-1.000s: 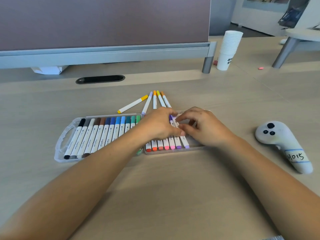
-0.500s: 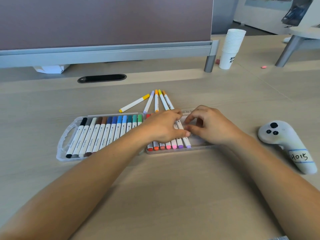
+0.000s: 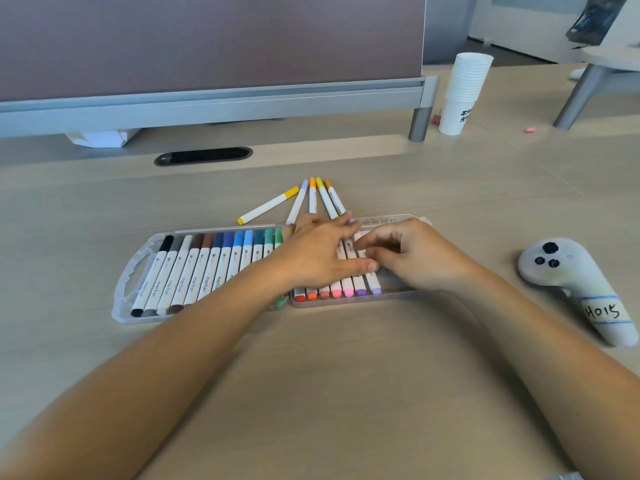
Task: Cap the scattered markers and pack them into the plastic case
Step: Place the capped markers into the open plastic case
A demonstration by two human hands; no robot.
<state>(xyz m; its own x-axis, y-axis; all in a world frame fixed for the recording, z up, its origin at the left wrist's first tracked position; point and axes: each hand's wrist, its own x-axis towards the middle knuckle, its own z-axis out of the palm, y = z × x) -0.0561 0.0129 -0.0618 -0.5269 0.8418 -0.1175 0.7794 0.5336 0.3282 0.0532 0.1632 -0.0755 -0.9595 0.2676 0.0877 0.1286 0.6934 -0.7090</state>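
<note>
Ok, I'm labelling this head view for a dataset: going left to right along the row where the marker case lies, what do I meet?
plastic case handle → black marker → blue markers → left hand → right hand → white controller

clear plastic case (image 3: 133,271), matt wood-grain desk (image 3: 311,375), paper cups (image 3: 462,95)
</note>
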